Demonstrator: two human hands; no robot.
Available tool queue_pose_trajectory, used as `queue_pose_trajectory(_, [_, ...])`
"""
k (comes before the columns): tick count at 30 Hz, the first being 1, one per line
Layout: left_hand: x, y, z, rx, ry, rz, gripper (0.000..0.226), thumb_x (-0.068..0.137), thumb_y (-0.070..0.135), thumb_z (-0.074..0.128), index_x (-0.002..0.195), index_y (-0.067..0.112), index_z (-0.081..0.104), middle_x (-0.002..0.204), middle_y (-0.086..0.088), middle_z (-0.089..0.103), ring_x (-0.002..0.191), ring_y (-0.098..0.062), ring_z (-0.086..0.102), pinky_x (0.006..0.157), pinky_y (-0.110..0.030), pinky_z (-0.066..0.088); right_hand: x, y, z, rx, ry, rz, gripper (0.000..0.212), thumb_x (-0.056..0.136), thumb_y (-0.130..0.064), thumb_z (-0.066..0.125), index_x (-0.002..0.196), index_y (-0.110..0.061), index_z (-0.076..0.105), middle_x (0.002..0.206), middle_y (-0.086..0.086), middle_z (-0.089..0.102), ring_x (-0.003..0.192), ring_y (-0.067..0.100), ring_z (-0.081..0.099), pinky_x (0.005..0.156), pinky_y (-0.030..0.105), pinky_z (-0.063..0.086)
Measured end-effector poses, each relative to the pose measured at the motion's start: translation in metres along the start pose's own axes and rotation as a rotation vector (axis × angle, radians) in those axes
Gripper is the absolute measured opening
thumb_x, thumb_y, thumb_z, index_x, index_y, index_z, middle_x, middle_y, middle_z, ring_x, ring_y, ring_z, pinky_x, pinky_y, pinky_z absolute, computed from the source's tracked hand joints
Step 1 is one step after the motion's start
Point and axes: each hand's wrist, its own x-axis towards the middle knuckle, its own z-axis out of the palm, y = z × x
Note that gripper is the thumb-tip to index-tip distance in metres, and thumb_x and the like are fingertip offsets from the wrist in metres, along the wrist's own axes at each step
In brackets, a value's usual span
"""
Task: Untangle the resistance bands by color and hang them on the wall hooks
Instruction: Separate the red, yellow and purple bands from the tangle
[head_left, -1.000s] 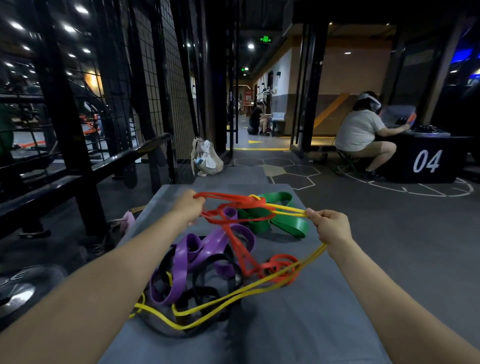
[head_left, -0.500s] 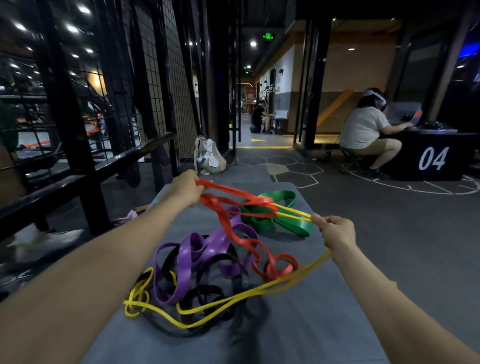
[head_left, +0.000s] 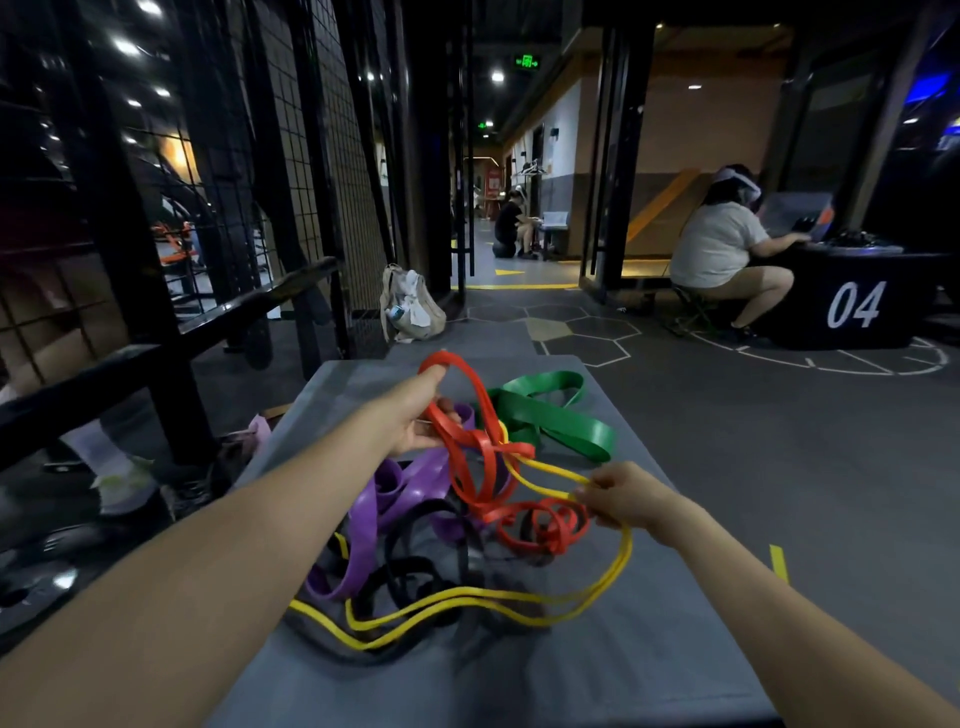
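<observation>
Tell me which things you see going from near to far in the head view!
Thin yellow rubber band → flat black band → wide purple band → wide green band → beige bag on the floor.

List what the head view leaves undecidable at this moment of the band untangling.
- Wall hooks: none can be made out; the dark mesh on the left shows no detail.
- Black band: its path is lost under the purple band and in the mat's shadow.
- Right hand: fingertips face away; it pinches the yellow band, but contact with the red band is unclear.
- Left hand: how many red strands it grips is hidden.
</observation>
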Motion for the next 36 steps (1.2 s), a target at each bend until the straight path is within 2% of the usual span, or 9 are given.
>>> queue_pose_trajectory(5, [-0.002,-0.003,0.014,-0.051,-0.073,-0.037,0.053,0.091,0.058,0.039,0.07,0.01,0.044,0.066,-0.009,0.052,0.064,-0.021,0.055,0.081,-0.044,0.05,-0.005,-0.026,-0.001,0.01,0.179,-0.189,0.012,0.083,-0.011,0.068,0.092,-0.003,0.067,0.077,0.005,0.057,0.071,0.014,0.052,0.06,0.022,0.039])
queue_pose_trajectory(9, [-0.005,0.001,0.03,-0.071,-0.083,-0.025,0.051,0.092,0.056,0.039,0.073,0.008,0.044,0.07,-0.01,0.051,0.065,-0.021,0.056,0.062,-0.039,0.049,-0.016,-0.063,0.0,0.077,0.268,-0.435,0.001,0.082,-0.011,0.067,0.083,-0.011,0.067,0.072,0.001,0.06,0.065,0.01,0.052,0.06,0.019,0.04])
queue_pose_trajectory(16, [-0.009,0.012,0.043,-0.06,-0.148,-0.014,0.053,0.094,0.056,0.032,0.066,0.012,0.045,0.066,-0.005,0.051,0.063,-0.019,0.054,0.069,-0.036,0.05,-0.015,-0.069,0.024,-0.269,0.17,-0.419,0.022,0.08,-0.026,0.071,0.093,-0.01,0.067,0.085,0.01,0.064,0.074,0.017,0.052,0.06,0.023,0.03])
queue_pose_trajectory(21, [-0.012,0.015,0.045,-0.097,-0.161,0.002,0.042,0.096,0.043,0.04,0.068,0.012,0.044,0.068,-0.004,0.046,0.059,-0.015,0.049,0.046,-0.024,0.052,-0.015,-0.068,0.023,-0.175,0.238,-0.477,0.025,0.075,-0.034,0.075,0.082,-0.011,0.067,0.085,0.007,0.06,0.073,0.018,0.052,0.062,0.026,0.034])
queue_pose_trajectory(25, [-0.014,0.009,0.043,-0.12,-0.32,0.128,0.023,0.088,0.03,0.059,0.071,0.015,0.055,0.069,-0.002,0.055,0.064,-0.012,0.053,0.069,-0.024,0.047,-0.012,-0.069,0.013,0.055,0.262,-0.518,0.009,0.075,-0.017,0.075,0.071,-0.017,0.068,0.071,-0.004,0.046,0.062,0.006,0.046,0.06,0.016,0.034])
queue_pose_trajectory(27, [-0.014,-0.002,0.042,-0.039,-0.474,0.216,0.006,0.086,0.022,0.061,0.081,0.018,0.062,0.074,0.002,0.064,0.069,-0.008,0.059,0.081,-0.027,0.043,-0.012,-0.069,0.008,0.264,0.2,-0.502,0.014,0.078,-0.01,0.072,0.073,-0.021,0.068,0.071,-0.004,0.055,0.058,0.0,0.052,0.06,0.013,0.042])
queue_pose_trajectory(29, [-0.014,-0.017,0.041,0.071,-0.557,0.254,0.017,0.085,0.009,0.062,0.098,0.021,0.061,0.083,0.007,0.068,0.078,-0.005,0.062,0.084,-0.027,0.042,-0.01,-0.071,0.004,0.427,0.166,-0.44,0.012,0.081,-0.007,0.069,0.076,-0.018,0.069,0.075,0.006,0.064,0.065,0.009,0.058,0.063,0.023,0.049])
queue_pose_trajectory(33, [-0.011,-0.038,0.052,0.217,-0.474,0.441,0.026,0.085,-0.004,0.059,0.109,0.006,0.06,0.092,0.006,0.066,0.077,0.005,0.063,0.073,-0.009,0.046,-0.004,-0.079,-0.011,0.48,0.236,-0.372,0.022,0.081,-0.014,0.07,0.068,0.003,0.064,0.059,0.007,0.047,0.046,0.006,0.041,0.046,0.019,0.038])
queue_pose_trajectory(36, [-0.005,-0.04,0.059,0.313,-0.432,0.525,0.02,0.088,0.001,0.058,0.106,0.007,0.059,0.097,-0.002,0.065,0.083,-0.003,0.062,0.082,-0.016,0.049,-0.003,-0.085,-0.022,0.56,0.236,-0.363,0.022,0.083,-0.013,0.067,0.073,0.006,0.063,0.062,0.009,0.05,0.042,0.003,0.042,0.046,0.016,0.038])
